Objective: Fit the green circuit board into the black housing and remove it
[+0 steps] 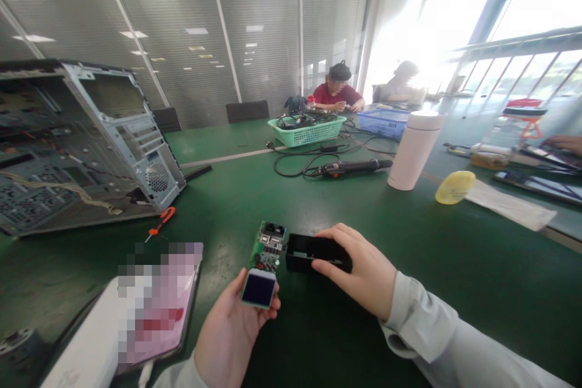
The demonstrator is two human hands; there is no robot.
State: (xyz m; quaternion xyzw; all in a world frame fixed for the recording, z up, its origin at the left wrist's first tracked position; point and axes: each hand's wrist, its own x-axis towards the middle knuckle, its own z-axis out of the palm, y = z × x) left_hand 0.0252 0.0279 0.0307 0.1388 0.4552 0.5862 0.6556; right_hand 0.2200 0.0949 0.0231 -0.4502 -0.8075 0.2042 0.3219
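A green circuit board (268, 251) with a small dark screen at its lower end rests in my left hand (236, 321), with the thumb on its left edge and fingertips on its right edge. Just right of the board, a black open-topped case (302, 262) sits low over the green table (227, 206). My right hand (359, 267) grips the case from its right end, fingers over the far side and thumb at the near side. Board and case lie close together; whether they touch is hard to tell.
An open computer chassis (157, 176), an orange-handled screwdriver (157, 227) and a phone (168, 303) are left. Beyond are a cabled electric screwdriver (350, 168), a pink bottle (413, 151), a yellow object (454, 187), a green basket (313, 133) and a blue basket (384, 124). Two people sit behind.
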